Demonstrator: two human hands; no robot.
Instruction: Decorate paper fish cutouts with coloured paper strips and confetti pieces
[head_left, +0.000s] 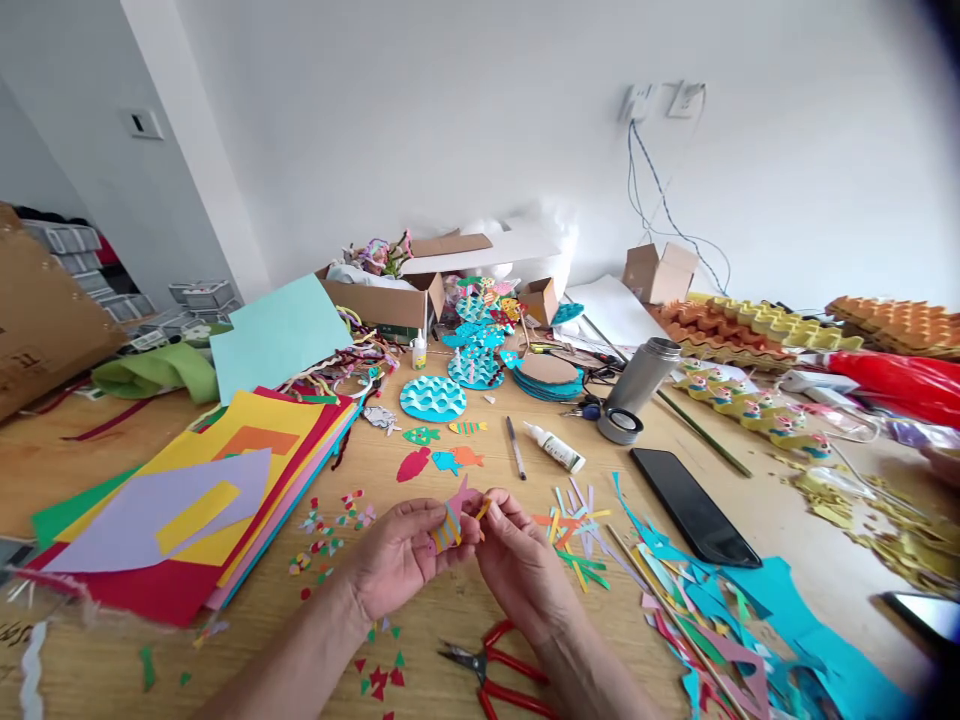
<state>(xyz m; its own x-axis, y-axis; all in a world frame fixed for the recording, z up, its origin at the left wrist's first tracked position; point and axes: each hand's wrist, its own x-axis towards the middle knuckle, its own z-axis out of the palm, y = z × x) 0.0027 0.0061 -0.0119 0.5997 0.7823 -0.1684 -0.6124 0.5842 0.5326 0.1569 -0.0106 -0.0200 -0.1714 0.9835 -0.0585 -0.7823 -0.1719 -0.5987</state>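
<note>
My left hand (397, 560) is closed around a small pink paper fish (452, 515) with coloured stripes, held just above the wooden table (465, 610). My right hand (517, 560) pinches a thin orange paper strip (484, 508) against the fish's right side. Both hands meet at the front centre. Red-handled scissors (495, 670) lie below my wrists. Finished paper fish (442, 455) lie on the table beyond the hands.
A stack of coloured paper sheets (195, 490) lies at left. Loose paper strips (577, 530) and blue scraps (750, 600) lie at right, beside a black phone (694, 505). Glue bottle (555, 447), pen (515, 447), steel flask (637, 385), blue wave discs (433, 397) and cardboard boxes (390, 295) sit further back.
</note>
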